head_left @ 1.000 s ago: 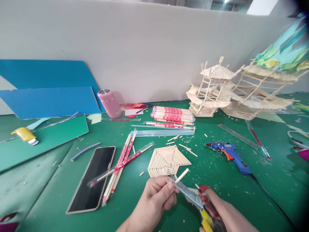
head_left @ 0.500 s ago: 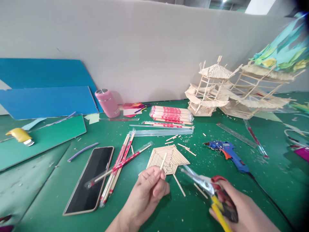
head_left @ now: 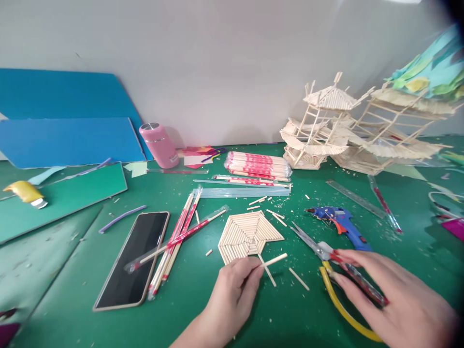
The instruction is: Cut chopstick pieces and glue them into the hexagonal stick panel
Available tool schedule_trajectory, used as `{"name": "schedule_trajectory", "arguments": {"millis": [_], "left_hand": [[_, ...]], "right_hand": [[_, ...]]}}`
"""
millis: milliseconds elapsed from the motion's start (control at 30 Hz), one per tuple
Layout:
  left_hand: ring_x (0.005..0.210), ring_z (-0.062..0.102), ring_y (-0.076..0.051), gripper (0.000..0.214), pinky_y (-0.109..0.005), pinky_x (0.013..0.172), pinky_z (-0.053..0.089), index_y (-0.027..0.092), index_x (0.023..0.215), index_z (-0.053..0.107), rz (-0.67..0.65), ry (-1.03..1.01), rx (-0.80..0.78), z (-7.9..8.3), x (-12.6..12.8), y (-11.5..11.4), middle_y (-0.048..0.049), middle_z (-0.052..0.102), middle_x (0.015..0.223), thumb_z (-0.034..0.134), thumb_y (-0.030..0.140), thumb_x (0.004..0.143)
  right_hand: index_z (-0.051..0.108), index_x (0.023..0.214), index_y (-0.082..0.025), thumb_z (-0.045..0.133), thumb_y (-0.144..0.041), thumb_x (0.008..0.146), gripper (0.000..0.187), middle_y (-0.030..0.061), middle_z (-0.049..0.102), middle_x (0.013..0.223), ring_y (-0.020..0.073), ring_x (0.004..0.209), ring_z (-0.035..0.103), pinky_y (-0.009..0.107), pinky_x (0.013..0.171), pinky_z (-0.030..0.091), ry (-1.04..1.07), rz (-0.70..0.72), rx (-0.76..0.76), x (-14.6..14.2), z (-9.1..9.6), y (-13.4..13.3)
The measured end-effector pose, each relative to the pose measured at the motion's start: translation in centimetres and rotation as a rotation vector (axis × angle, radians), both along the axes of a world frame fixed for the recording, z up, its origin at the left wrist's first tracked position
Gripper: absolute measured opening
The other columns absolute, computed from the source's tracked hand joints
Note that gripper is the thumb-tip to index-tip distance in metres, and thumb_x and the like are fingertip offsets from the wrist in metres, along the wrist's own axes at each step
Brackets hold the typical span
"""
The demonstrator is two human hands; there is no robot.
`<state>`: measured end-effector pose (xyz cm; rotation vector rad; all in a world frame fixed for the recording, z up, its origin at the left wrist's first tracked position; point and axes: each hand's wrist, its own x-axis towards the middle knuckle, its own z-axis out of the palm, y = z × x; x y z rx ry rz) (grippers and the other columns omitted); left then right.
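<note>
My left hand (head_left: 232, 290) pinches one end of a short wooden stick (head_left: 274, 260) low over the green table, just in front of a flat hexagonal panel of glued sticks (head_left: 248, 233). Two more cut sticks (head_left: 299, 279) lie beside it. My right hand (head_left: 393, 297) is stretched out flat, fingers apart, resting on the red and yellow handles of a pair of scissors (head_left: 314, 244) that lies on the table with its blades pointing toward the panel.
A blue glue gun (head_left: 340, 222) lies behind the scissors, with a clear ruler (head_left: 353, 198) further back. A phone (head_left: 134, 258), loose wrapped chopsticks (head_left: 177, 239), a chopstick bundle (head_left: 259, 166), a pink bottle (head_left: 159, 144), stick pavilion models (head_left: 326, 125) and blue boards (head_left: 68, 140) surround the spot.
My right hand lowered the scissors onto the table and spread its fingers. My left hand brought the cut stick down in front of the hexagonal panel.
</note>
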<state>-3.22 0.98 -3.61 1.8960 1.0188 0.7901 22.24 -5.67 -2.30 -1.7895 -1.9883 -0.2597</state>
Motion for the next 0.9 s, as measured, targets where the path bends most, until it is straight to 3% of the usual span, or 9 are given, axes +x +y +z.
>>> {"name": "schedule_trajectory", "arguments": {"millis": [133,300,400,567,767,900], "left_hand": [[0.060,0.051,-0.012,0.016,-0.020,0.055,0.037,0.016,0.083,0.055,-0.049,0.038,0.093,-0.1,-0.1,-0.1,-0.0022,0.058,0.068,0.041,0.017,0.089],[0.060,0.050,-0.014,0.017,-0.024,0.058,0.037,0.016,0.079,0.054,-0.057,0.131,0.298,-0.3,-0.2,0.1,-0.0032,0.059,0.066,0.039,0.013,0.088],[0.054,0.045,-0.014,0.019,-0.025,0.055,0.033,0.016,0.075,0.053,-0.016,0.199,0.397,-0.6,-0.2,0.1,-0.0024,0.055,0.061,0.039,0.012,0.087],[0.053,0.043,-0.014,0.021,-0.025,0.053,0.030,0.016,0.071,0.051,0.014,0.191,0.394,-0.8,-0.2,0.1,-0.0022,0.052,0.059,0.038,0.012,0.087],[0.054,0.042,-0.015,0.022,-0.026,0.053,0.029,0.016,0.070,0.051,0.049,0.156,0.347,-1.1,0.0,-0.2,-0.0032,0.052,0.059,0.037,0.011,0.086],[0.057,0.046,-0.015,0.024,-0.025,0.055,0.033,0.015,0.069,0.052,0.086,0.094,0.234,-1.0,0.0,-0.3,-0.0034,0.054,0.061,0.037,0.015,0.087]], "right_hand": [[0.055,0.112,-0.019,0.052,-0.021,0.083,0.029,0.0071,0.060,0.106,0.0207,0.099,0.054,0.035,0.084,0.042,0.042,0.349,-0.006,-6.3,2.2,2.7],[0.062,0.090,-0.019,0.044,-0.017,0.088,0.019,0.0023,0.060,0.070,0.0163,0.068,0.051,0.030,0.059,0.040,0.106,0.460,-0.147,-8.6,1.1,4.7],[0.063,0.085,-0.016,0.042,-0.016,0.089,0.022,0.0023,0.056,0.063,0.0159,0.063,0.047,0.029,0.055,0.036,0.144,0.473,-0.157,-8.5,0.2,5.0],[0.063,0.087,-0.014,0.041,-0.014,0.089,0.022,0.0034,0.056,0.065,0.0155,0.063,0.044,0.029,0.056,0.035,0.212,0.463,-0.166,-8.9,-0.4,4.9],[0.061,0.079,-0.015,0.038,-0.015,0.090,0.026,0.0032,0.052,0.062,0.0156,0.061,0.042,0.029,0.056,0.032,0.244,0.426,-0.169,-9.6,-0.9,4.7],[0.059,0.077,-0.016,0.037,-0.016,0.091,0.026,0.0023,0.052,0.062,0.0151,0.061,0.043,0.029,0.056,0.032,0.267,0.412,-0.194,-9.9,-0.5,4.7]]}}
